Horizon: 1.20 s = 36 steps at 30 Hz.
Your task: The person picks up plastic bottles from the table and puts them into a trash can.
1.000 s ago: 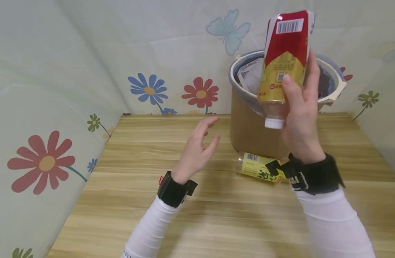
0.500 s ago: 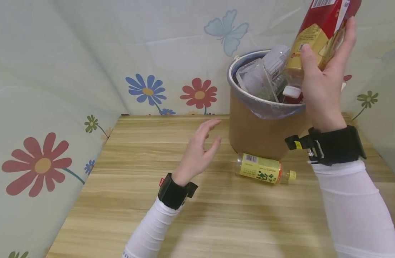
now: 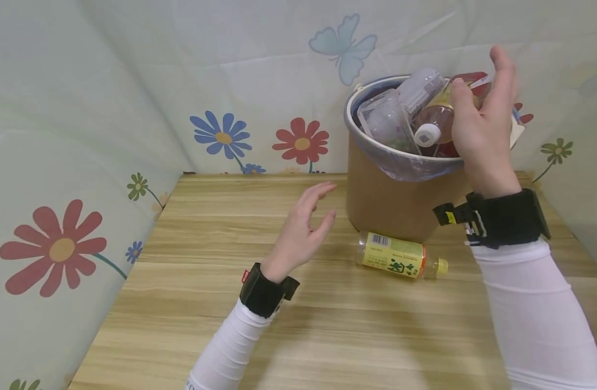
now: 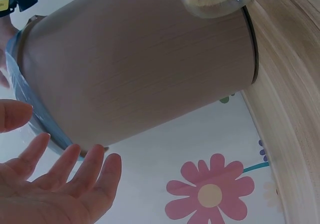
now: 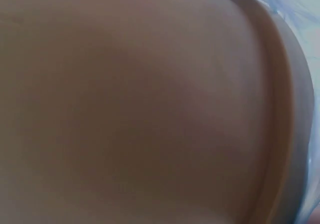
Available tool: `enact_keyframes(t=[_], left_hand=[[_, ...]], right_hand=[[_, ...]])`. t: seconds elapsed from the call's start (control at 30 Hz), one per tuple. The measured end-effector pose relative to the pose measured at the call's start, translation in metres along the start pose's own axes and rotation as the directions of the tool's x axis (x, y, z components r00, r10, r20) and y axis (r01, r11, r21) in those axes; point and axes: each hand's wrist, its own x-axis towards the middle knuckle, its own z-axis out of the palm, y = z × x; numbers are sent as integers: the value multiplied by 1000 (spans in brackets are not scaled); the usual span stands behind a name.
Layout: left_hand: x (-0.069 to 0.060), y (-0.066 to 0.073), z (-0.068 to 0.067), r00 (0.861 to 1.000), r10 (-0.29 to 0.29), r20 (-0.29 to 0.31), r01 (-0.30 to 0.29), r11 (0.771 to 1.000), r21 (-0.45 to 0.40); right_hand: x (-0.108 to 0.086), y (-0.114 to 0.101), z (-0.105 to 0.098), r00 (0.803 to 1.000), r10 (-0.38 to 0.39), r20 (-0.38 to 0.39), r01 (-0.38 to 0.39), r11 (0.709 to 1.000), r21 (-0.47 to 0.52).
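Observation:
In the head view, a bottle with a white cap (image 3: 427,135) and a red and gold label lies among other empties in a brown trash bin (image 3: 400,200). Over the bin's right side, my right hand (image 3: 488,132) has its fingers and thumb apart, partly covering that bottle; whether they still touch cannot be told. My left hand (image 3: 298,233) hovers above the table with relaxed fingers, holding nothing. A yellow-labelled plastic bottle (image 3: 394,257) lies on its side before the bin. Only the bin's wall (image 5: 125,108) and rim fill the right wrist view.
A blue-clear bag (image 3: 410,170) lines the bin and folds over its rim. Inside are a clear plastic cup (image 3: 383,122) and a pale bottle (image 3: 420,89). Flower-printed curtains (image 3: 259,65) enclose the wooden table (image 3: 220,227) at the back and sides.
The red and gold bottle has gone from my right hand's grip down into the bin. The right fingers have spread off it. My left hand has stayed almost still.

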Motion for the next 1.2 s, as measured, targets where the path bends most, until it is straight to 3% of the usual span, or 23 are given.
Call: enact_keyframes(t=[0.27, 0.43, 0.5, 0.63, 0.73, 0.8, 1.0, 1.2], left_hand=[[-3, -1, 2, 1000, -11, 8, 11, 1000, 1], [-4, -3, 2, 1000, -8, -10, 8, 1000, -10], [-5, -4, 1, 1000, -10, -18, 10, 1000, -1], [-5, -5, 0, 999, -12, -30, 13, 999, 35], [-7, -5, -1, 999, -15, -34, 17, 998, 58], [-8, -5, -2, 999, -10, -33, 13, 997, 82], [-15, -7, -1, 999, 45, -1, -44, 982, 186], [-25, -11, 1, 993, 98, 67, -114, 939, 325]], right_hand=[[-7, -2, 2, 1000, -13, 19, 11, 997, 75], [-17, 2, 5, 992, -117, -53, 125, 977, 176], [-23, 5, 9, 977, -195, -82, 209, 955, 209], [-38, 15, 18, 928, -354, -115, 371, 898, 237], [-52, 22, 26, 902, -416, -118, 433, 865, 253], [-62, 25, 31, 897, -427, -111, 441, 858, 264], [-87, 38, 38, 857, -515, 0, 502, 835, 224], [-103, 58, 45, 806, -572, 155, 557, 820, 129]])
